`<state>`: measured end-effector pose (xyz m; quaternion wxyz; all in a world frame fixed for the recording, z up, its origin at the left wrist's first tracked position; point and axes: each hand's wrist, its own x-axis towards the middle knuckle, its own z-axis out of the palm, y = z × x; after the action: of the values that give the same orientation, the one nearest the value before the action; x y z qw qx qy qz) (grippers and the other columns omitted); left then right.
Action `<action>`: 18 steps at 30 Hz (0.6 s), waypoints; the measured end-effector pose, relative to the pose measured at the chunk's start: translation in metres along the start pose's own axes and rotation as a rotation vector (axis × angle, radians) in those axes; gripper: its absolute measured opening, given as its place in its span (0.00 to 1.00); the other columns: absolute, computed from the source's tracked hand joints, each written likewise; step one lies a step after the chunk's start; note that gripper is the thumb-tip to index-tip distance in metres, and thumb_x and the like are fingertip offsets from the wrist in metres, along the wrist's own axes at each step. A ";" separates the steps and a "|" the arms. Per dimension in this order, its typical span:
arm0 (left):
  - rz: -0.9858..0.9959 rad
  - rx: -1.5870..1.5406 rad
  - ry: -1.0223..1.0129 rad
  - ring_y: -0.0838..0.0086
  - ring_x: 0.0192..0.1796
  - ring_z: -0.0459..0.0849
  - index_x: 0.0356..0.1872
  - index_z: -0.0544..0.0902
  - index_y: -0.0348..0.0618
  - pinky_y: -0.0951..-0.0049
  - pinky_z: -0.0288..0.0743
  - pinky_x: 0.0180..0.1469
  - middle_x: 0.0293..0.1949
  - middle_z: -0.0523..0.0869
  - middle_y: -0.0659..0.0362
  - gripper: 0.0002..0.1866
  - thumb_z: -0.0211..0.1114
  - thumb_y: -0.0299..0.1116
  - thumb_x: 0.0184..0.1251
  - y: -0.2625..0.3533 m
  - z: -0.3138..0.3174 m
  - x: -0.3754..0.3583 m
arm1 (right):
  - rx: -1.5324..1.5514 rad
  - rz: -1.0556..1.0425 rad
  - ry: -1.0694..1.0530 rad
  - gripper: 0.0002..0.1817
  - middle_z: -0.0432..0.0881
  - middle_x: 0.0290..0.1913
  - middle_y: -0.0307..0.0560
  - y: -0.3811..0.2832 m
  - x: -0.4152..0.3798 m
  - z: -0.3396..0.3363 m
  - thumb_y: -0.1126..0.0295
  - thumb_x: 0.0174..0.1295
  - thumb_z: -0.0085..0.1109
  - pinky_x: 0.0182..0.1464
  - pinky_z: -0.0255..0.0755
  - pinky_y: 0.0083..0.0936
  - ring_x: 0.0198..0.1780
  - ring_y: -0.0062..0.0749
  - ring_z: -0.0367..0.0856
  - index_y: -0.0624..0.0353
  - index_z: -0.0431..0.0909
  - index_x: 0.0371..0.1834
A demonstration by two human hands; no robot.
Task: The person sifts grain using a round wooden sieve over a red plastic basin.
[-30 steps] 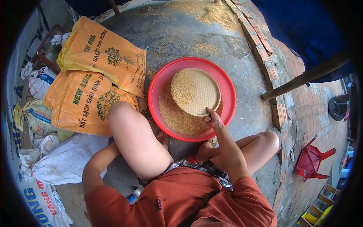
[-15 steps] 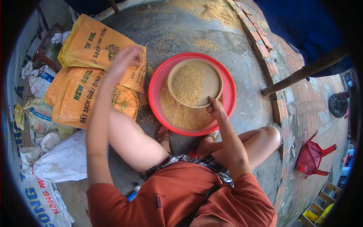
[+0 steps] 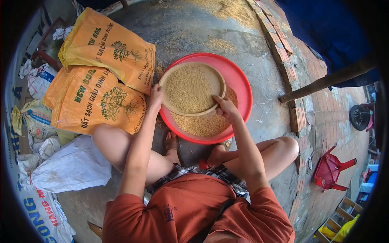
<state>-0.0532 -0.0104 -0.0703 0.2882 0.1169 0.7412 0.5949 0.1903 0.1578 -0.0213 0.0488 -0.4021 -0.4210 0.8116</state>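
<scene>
A round, shallow sieve with a pale rim is held over a wide red basin. Grain lies spread across the mesh, its surface slightly blurred. My left hand grips the sieve's left rim. On the lower right of the rim, my right hand is closed with the thumb on top. Beneath the sieve, more golden grain covers the near part of the basin's floor; the rest of that heap is hidden by the sieve.
Two orange soil sacks lie left of the basin, near a white sack. Loose grain is scattered on the concrete ahead. A brick edging and a wooden pole stand right, with an overturned red stool beyond.
My left hand has come down from above the orange sacks and taken hold of the sieve's left rim. The sieve has shifted left, and its grain is spread more widely.
</scene>
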 end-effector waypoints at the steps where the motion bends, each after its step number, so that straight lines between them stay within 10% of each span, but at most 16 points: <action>1: 0.037 -0.025 0.014 0.74 0.40 0.74 0.43 0.71 0.36 0.75 0.68 0.42 0.38 0.77 0.56 0.13 0.44 0.32 0.63 -0.003 -0.002 0.004 | -0.136 -0.104 0.098 0.10 0.63 0.14 0.36 -0.004 0.003 0.005 0.65 0.58 0.48 0.09 0.50 0.16 0.09 0.17 0.56 0.59 0.66 0.27; 6: 0.195 0.436 0.166 0.54 0.44 0.74 0.45 0.70 0.35 0.65 0.65 0.45 0.39 0.75 0.42 0.19 0.43 0.40 0.62 0.039 0.033 -0.044 | -0.444 -0.203 0.259 0.11 0.63 0.11 0.39 -0.011 0.015 -0.034 0.66 0.59 0.45 0.07 0.51 0.21 0.08 0.21 0.60 0.64 0.66 0.31; 18: 0.304 0.486 0.228 0.49 0.39 0.76 0.39 0.73 0.33 0.60 0.67 0.40 0.33 0.78 0.41 0.17 0.43 0.36 0.62 0.012 0.023 -0.035 | -1.038 -0.489 0.432 0.14 0.75 0.16 0.58 0.032 -0.005 -0.018 0.66 0.57 0.43 0.26 0.71 0.38 0.20 0.50 0.76 0.72 0.67 0.30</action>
<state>-0.0140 -0.0072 -0.0517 0.0745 0.2245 0.8633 0.4457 0.2142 0.1464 -0.0472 0.1157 -0.4206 -0.8221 0.3658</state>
